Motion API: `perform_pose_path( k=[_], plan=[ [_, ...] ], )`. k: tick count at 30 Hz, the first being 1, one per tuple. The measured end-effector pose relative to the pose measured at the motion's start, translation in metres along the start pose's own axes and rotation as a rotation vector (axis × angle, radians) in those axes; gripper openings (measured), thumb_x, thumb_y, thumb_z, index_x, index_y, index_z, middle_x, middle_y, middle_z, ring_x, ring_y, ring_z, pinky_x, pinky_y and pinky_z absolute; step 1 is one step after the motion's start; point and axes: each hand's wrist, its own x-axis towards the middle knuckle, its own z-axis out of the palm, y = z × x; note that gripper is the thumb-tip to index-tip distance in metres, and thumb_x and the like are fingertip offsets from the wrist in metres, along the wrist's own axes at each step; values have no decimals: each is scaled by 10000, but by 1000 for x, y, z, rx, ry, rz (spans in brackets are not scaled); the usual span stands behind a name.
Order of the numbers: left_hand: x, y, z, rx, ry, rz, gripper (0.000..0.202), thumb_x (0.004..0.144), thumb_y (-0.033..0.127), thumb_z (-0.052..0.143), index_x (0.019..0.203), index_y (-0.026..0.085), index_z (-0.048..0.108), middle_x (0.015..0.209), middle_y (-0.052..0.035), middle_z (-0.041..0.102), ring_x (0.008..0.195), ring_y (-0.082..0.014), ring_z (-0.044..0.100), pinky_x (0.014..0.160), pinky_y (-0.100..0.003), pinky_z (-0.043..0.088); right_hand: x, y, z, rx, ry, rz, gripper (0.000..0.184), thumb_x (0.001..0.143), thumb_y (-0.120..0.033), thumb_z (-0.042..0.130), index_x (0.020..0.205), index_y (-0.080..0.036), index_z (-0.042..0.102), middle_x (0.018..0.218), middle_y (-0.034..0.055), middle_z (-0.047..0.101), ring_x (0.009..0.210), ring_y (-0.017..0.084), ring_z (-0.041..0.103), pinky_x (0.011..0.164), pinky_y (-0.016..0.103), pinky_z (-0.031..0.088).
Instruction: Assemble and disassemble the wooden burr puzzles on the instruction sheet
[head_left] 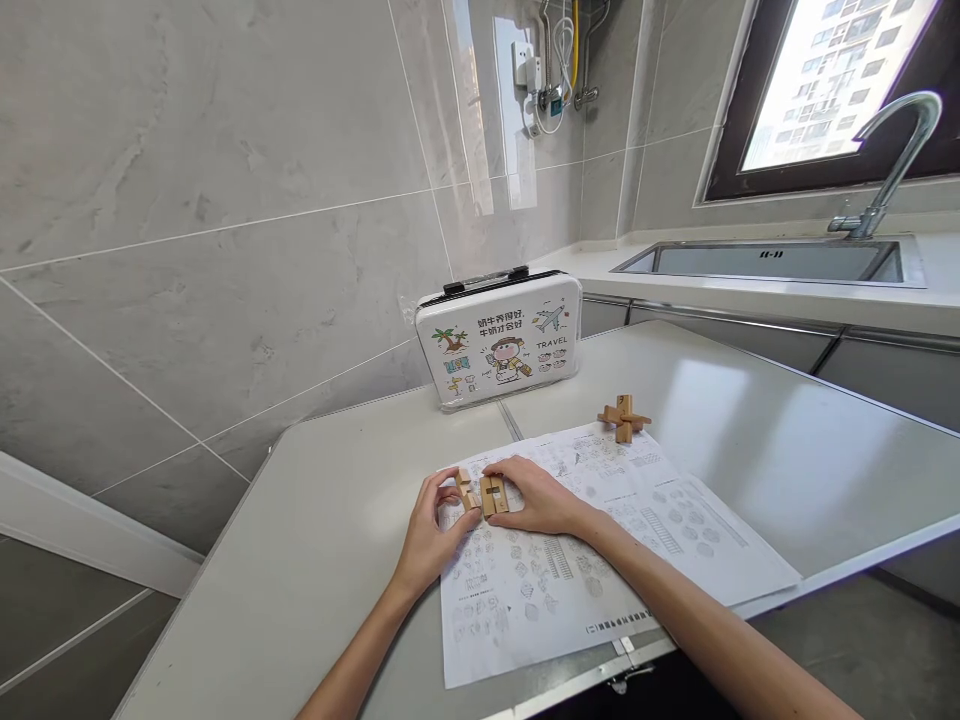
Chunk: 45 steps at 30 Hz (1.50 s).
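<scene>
My left hand [439, 520] grips a notched wooden puzzle piece [467, 491] between thumb and fingers, tilted a little. Close beside it, my right hand [534, 497] pinches a pair of wooden puzzle pieces [493, 496] lying side by side, with a dark notch showing in their middle. Both sets are just above or on a printed instruction sheet [555, 610]; I cannot tell whether they touch it. An assembled wooden cross-shaped puzzle [624, 419] rests at the sheet's far edge, apart from both hands.
A white cartoon-printed case [501, 340] stands on the folding table [337, 520] against the tiled wall. To the right back are a sink [772, 262] and a curved faucet [904, 160] below a window. The table's front edge has a metal latch [622, 680].
</scene>
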Motion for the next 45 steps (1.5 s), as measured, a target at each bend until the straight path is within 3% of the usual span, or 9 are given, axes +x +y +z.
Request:
perform_pose_path(
  k=[7,13,17,24,29,36,45],
  plan=[
    [1,-1,1,-177,36,-72,708,805,350,807,1426,277,474,1405,-109,540,1162,-246,652,1089,-448,488,1,2,-5,-31,-26,16,768,710,-426,881,1371,-225,545,1333,133,578,1243,333,548,1046,494,477],
    [2,-3,1,-138,74,-48,638,799,368,811,1368,290,533,1414,-90,497,1135,-234,657,1068,-426,511,1,2,-10,-19,-19,40,592,687,-441,895,1174,-219,640,1259,112,606,1202,317,562,1035,472,478],
    [1,-2,1,-89,114,-36,630,807,364,803,1365,286,521,1387,-91,535,1123,-230,663,1047,-419,524,4,-1,-13,124,23,77,556,702,-466,879,1137,-231,626,1174,71,646,1070,263,611,929,412,512],
    [-9,14,4,147,28,129,593,872,359,756,1400,306,491,1346,-76,613,1124,-242,664,1015,-432,535,6,-10,-6,314,83,130,601,688,-450,894,1183,-230,633,1100,45,699,959,227,618,843,373,510],
    [-13,18,5,286,40,315,544,895,370,744,1366,286,485,1321,-97,607,1100,-243,648,959,-426,550,4,-16,0,326,72,120,610,617,-456,931,1093,-224,628,997,24,680,882,213,596,795,359,504],
    [-14,14,3,423,67,473,538,882,316,752,1338,270,472,1304,-117,617,1138,-276,653,959,-454,548,3,-22,14,367,138,111,664,548,-481,964,1010,-228,561,934,2,635,829,199,560,754,344,484],
    [-15,14,7,408,130,492,551,832,280,770,1296,266,474,1263,-122,646,1134,-301,673,917,-469,579,3,-26,28,360,235,99,697,532,-508,972,995,-235,527,946,12,625,859,221,581,784,366,498]
  ],
)
